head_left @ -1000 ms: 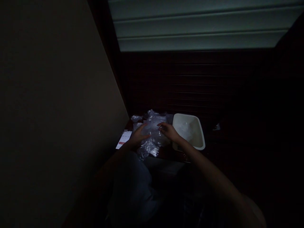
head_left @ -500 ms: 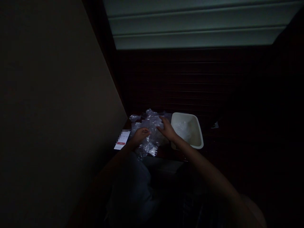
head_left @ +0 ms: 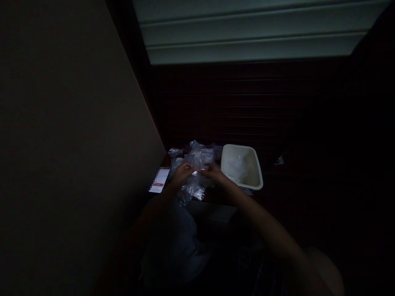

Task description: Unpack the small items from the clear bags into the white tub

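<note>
In the dim head view, my left hand point(head_left: 182, 173) is closed, its thumb and fingers pinching the edge of a clear plastic bag point(head_left: 200, 158). From the other side my right hand point(head_left: 214, 172) also pinches the bag, with its fingertips close to those of the left. More crumpled clear plastic bags point(head_left: 193, 192) lie in a pile under and around both hands. Just right of my right hand stands a cream plastic basin point(head_left: 258, 168) with some clear plastic point(head_left: 237, 166) inside. Low light hides the exact edges of the held bag.
A lit phone point(head_left: 159, 181) lies left of the pile, near the wall point(head_left: 92, 123). Dark slatted panels point(head_left: 231, 98) rise behind the basin. A small pale scrap point(head_left: 279, 160) is to the right. My leg point(head_left: 174, 242) is below.
My right hand has moved left and slightly down, away from the basin, to meet my left hand at the bag. Its spread fingers have closed. The view has shifted slightly.
</note>
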Demonstrator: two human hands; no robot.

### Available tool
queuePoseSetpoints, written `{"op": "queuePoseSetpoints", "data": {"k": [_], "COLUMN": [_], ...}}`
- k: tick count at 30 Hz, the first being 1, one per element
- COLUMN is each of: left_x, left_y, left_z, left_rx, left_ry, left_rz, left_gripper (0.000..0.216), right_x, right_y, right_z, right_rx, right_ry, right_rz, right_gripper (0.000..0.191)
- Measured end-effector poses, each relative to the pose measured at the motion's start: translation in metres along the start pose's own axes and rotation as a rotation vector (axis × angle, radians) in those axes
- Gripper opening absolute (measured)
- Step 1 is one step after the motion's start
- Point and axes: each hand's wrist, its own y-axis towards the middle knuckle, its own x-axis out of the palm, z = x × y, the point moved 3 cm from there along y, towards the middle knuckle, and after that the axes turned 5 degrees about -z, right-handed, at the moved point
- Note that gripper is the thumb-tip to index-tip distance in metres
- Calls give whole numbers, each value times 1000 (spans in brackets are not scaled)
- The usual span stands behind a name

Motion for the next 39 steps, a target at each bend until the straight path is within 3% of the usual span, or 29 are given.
{"op": "queuePoseSetpoints", "data": {"k": [3,5,9,13,21,30,34,39], "left_x": [0,0,-2,-5,-5,-4,-7,-6], "left_y": [-3,-4,-7,-8,-8,-9,-7,-4], "left_z": [0,0,-2,0,1,-1,-2,-1], "left_rx": [-28,-76,-168,-211,-170,-183,-195,-241], "left_ry": [-46,-81,-118,-152,-232,-389,-321,-371], "left_rz": [-20,-65,-134,-112,-122,-192,-193,-230], "left_gripper": [31,32,36,40,28,17,14,21], "right_x": [0,-1,-2,-1,1,0,0,-1], "right_y": [1,2,5,6,-1,2,2,5], "right_z": [-1,-3,-2,-1,-8,-7,-8,-4], "right_rx": [-35,-84,-147,-173,-148,-250,-299,-240], "right_ry": [94,117,146,176,183,79,-10,24], "right_rz": [-54,-61,-73,-90,-115,-124,-179,-157], "right_gripper": [35,29,29,31,30,10,14,19]}}
